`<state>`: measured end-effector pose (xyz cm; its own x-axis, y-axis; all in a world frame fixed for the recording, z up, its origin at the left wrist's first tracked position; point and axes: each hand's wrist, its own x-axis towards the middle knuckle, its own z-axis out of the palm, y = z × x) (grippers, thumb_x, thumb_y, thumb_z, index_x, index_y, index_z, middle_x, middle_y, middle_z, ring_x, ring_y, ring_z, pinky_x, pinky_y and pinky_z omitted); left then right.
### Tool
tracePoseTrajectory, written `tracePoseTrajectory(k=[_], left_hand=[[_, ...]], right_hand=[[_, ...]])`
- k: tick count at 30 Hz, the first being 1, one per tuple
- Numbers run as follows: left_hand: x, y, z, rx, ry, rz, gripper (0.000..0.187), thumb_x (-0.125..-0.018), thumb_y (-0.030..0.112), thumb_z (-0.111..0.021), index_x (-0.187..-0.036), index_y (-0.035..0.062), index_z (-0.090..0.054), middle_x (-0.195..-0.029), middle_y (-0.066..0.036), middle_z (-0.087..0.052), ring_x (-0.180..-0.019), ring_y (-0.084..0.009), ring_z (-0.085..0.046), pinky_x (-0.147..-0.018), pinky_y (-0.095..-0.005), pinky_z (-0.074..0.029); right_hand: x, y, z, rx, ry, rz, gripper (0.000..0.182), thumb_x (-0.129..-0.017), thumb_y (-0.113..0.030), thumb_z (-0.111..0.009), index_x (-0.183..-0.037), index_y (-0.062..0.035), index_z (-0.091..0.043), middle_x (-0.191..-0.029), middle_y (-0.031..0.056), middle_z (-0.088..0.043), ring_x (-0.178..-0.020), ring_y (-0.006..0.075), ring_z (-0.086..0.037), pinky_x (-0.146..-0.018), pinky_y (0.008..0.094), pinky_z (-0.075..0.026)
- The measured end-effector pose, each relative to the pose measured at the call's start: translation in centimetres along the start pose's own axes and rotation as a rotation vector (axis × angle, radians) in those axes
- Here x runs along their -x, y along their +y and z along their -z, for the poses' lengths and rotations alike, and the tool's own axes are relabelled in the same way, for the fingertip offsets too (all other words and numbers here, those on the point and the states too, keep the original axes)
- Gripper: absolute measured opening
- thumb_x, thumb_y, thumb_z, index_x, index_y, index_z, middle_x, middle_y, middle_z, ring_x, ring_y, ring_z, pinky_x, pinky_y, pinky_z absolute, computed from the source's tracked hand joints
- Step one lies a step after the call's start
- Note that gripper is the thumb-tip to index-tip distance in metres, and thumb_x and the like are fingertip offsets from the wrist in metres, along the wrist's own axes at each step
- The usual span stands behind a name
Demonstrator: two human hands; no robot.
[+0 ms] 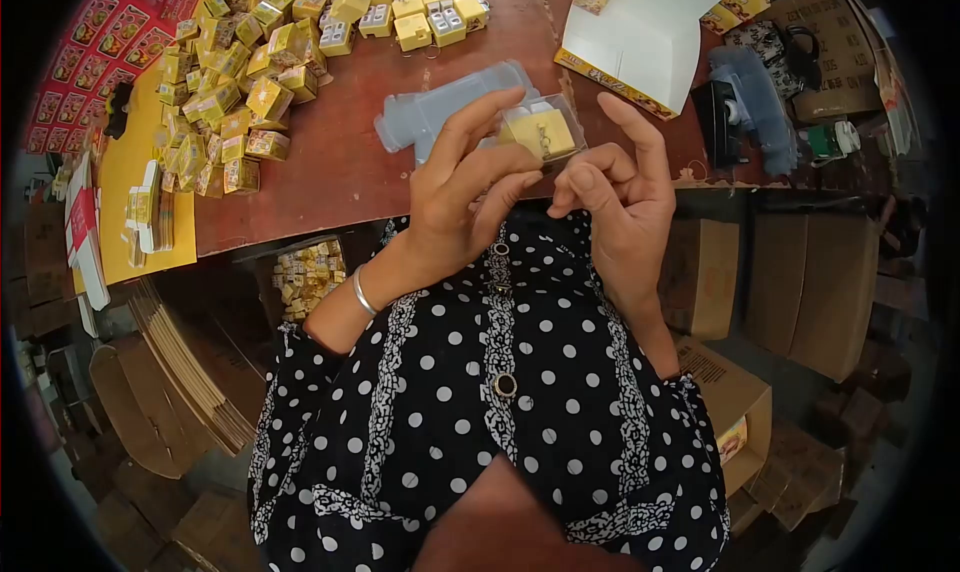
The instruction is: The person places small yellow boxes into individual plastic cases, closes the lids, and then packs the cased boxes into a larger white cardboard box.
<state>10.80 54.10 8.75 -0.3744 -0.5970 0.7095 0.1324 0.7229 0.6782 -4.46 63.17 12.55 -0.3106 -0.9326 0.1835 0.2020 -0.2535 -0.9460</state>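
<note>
Over the table's front edge, my left hand [460, 187] holds a small clear plastic case [562, 122] between its thumb and fingers. Inside the case lies a yellow block [540, 134] with a short metal chain on it. My right hand [620, 187] is at the case's right side, its index finger raised and its thumb near the other bent fingers; whether these pinch anything is too small to tell. Behind my left hand, translucent plastic pieces [430, 112] lie on the red-brown table [330, 187].
Small yellow boxes [235, 107] are heaped at the back left, beside yellow blocks [415, 27]. A white open carton [635, 57] stands back right, near a black dispenser [717, 122]. Red printed sheets [100, 57] lie far left. Cardboard boxes [815, 282] stand below the table.
</note>
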Motion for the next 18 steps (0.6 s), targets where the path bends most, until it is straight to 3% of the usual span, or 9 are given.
tracePoseTrajectory(k=[6,10,12,13,15,16,18], left_hand=[[0.2,-0.4,0.0,-0.205,0.035,-0.146,0.026,-0.076,-0.003,-0.079,-0.098,0.0077,-0.072,-0.138,-0.022,-0.057,-0.114,-0.0357,-0.066,-0.087,-0.037,-0.059],[0.3,-0.8,0.3,-0.235,0.03,-0.198,0.027,-0.075,-0.002,-0.079,-0.099,0.0074,-0.072,-0.137,-0.021,-0.057,-0.114,-0.0351,-0.066,-0.087,-0.0372,-0.059],[0.3,-0.3,0.7,-0.218,-0.066,-0.146,0.029,-0.08,-0.007,-0.077,-0.105,0.003,-0.066,-0.138,-0.03,-0.052,-0.124,-0.0427,-0.06,-0.103,-0.0492,-0.052],[0.3,-0.4,0.6,-0.219,-0.066,-0.146,0.029,-0.08,-0.007,-0.077,-0.105,0.003,-0.066,-0.138,-0.03,-0.052,-0.124,-0.0427,-0.06,-0.103,-0.0492,-0.052],[0.1,-0.4,0.5,-0.109,-0.026,-0.067,0.028,-0.082,-0.006,-0.077,-0.106,0.0019,-0.065,-0.138,-0.027,-0.052,-0.122,-0.0359,-0.062,-0.103,-0.0455,-0.053],[0.0,-0.1,0.6,-0.112,-0.023,-0.067,0.028,-0.082,-0.006,-0.077,-0.106,0.0019,-0.065,-0.138,-0.027,-0.052,-0.122,-0.0359,-0.062,-0.103,-0.0455,-0.053],[0.0,0.7,0.8,0.088,-0.088,0.191,0.026,-0.085,-0.005,-0.075,-0.108,0.0001,-0.064,-0.141,-0.023,-0.051,-0.12,-0.0265,-0.062,-0.103,-0.0402,-0.053]], right_hand=[[-0.6,0.2,-0.3,0.06,0.018,-0.078,0.053,-0.097,-0.002,-0.066,-0.144,-0.0009,-0.043,-0.088,0.007,-0.069,-0.074,0.0094,-0.065,-0.067,0.0225,-0.056],[-0.9,0.2,-0.1,0.044,0.026,-0.115,0.053,-0.096,-0.002,-0.067,-0.144,-0.0015,-0.043,-0.086,0.0066,-0.069,-0.074,0.0094,-0.066,-0.066,0.0221,-0.056],[-1.2,0.0,-0.1,0.08,0.031,-0.148,0.054,-0.094,-0.001,-0.07,-0.142,-0.0008,-0.045,-0.091,0.007,-0.07,-0.073,0.0098,-0.066,-0.066,0.022,-0.056],[-1.3,0.2,0.0,0.08,0.031,-0.148,0.054,-0.094,-0.001,-0.07,-0.142,-0.0008,-0.045,-0.091,0.007,-0.07,-0.073,0.0098,-0.066,-0.066,0.022,-0.056],[-1.4,1.3,0.2,0.391,0.095,0.047,0.054,-0.09,-0.001,-0.074,-0.138,-0.0008,-0.051,-0.104,0.0105,-0.069,-0.082,0.011,-0.066,-0.065,0.022,-0.056],[-1.6,1.7,0.3,0.39,0.091,0.048,0.054,-0.09,-0.001,-0.074,-0.138,-0.0008,-0.051,-0.104,0.0105,-0.069,-0.082,0.011,-0.066,-0.065,0.022,-0.056],[-1.9,2.2,1.0,0.642,0.115,0.38,0.053,-0.084,-0.002,-0.078,-0.133,-0.0034,-0.058,-0.12,0.0141,-0.064,-0.1,0.0171,-0.065,-0.075,0.0272,-0.057]])
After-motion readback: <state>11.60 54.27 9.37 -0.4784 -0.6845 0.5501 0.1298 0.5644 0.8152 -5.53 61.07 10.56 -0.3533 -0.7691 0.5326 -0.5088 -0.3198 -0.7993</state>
